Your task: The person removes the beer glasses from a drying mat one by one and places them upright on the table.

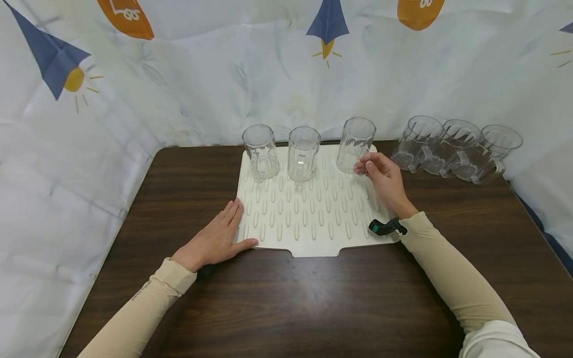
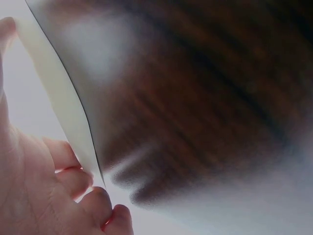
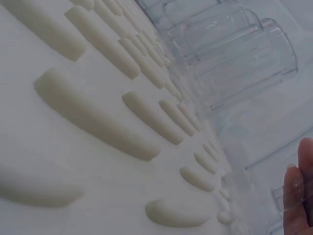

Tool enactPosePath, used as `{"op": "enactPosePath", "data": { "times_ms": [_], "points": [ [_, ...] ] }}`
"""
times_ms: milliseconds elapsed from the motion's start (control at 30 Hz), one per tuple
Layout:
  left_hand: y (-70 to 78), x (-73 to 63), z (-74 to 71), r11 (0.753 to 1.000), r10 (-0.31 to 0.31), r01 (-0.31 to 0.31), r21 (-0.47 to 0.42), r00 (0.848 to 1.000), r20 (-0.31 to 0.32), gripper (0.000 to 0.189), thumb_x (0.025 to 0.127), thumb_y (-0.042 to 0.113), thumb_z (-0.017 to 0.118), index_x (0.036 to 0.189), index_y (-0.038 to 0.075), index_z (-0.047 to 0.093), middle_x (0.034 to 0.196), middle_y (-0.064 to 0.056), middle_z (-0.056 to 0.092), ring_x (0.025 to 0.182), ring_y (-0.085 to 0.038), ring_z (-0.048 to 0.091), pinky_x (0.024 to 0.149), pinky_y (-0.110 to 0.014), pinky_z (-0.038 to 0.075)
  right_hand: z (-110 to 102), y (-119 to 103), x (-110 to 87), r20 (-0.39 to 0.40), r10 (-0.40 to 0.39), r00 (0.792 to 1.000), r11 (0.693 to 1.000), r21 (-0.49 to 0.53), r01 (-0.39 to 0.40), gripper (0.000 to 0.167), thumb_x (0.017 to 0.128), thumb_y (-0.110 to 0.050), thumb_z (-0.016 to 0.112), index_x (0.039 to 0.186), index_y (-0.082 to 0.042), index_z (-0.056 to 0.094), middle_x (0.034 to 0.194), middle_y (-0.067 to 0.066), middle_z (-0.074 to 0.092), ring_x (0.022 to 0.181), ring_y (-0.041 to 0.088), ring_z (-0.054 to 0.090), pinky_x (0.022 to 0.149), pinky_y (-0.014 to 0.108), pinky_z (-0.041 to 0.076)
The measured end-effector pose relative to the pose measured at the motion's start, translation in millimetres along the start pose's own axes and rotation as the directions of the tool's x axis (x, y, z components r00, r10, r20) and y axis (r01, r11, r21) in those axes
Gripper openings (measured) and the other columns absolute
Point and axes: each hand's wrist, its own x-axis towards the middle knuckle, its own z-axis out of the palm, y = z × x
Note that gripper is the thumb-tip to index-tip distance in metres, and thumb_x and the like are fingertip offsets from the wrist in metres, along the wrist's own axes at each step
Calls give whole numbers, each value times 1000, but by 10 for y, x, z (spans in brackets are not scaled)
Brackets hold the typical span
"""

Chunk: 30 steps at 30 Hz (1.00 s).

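A white ridged draining mat lies on the table, with three clear glass mugs standing along its far side: the left mug, the middle mug and the right mug. My right hand pinches the right mug low on its near side, around the handle; the exact grip is partly hidden. At the right edge of the right wrist view, fingertips show against clear glass. My left hand rests at the mat's near left corner, fingers extended along its left edge and thumb by the front edge.
Three more clear mugs stand close together on the dark wood table at the back right, handles towards me. A white patterned cloth hangs behind and to the left. The mat has a tab at its front.
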Motion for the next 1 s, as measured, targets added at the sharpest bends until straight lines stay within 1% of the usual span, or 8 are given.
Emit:
{"op": "enactPosePath", "data": {
  "times_ms": [100,433,567,800,1000],
  "points": [
    [10,-1,1,1000,1,-1,-1,1000,1,103,99,61,58,162,-10,16,172,-29,8,162,-44,12,130,-58,23,6,-10,-13,-7,5,1000,1000,13,-5,18,106,-6,55,116,8,60,103,2,73,97,13,73,91,23,60],
    [17,-14,12,1000,5,-5,12,1000,-6,103,99,60,59,161,-11,17,172,-30,10,161,-45,13,130,-58,24,37,-108,-59,-12,21,1000,999,35,-20,12,106,-7,55,113,0,63,103,3,73,97,12,73,90,22,60],
    [20,-28,1,1000,2,-2,10,1000,-4,102,99,60,58,161,-11,18,172,-30,10,161,-46,13,130,-59,24,41,-154,-68,-9,9,1000,999,31,-9,13,106,-5,54,113,1,63,103,2,73,97,12,73,90,22,60],
    [24,-43,-6,1000,3,-3,-2,1000,-8,102,100,62,56,161,-11,18,172,-31,10,161,-46,14,129,-60,24,66,-270,-78,-2,-11,1000,1000,-8,11,16,107,-6,53,116,3,62,103,2,73,97,12,73,91,22,60],
    [18,-50,-12,1000,2,-2,-4,1000,-4,102,100,61,56,161,-10,17,172,-30,9,161,-46,13,130,-60,23,84,-336,-100,11,-28,1000,1000,14,28,15,107,-4,52,115,2,63,102,2,72,96,13,73,90,24,60]
  ]
}}
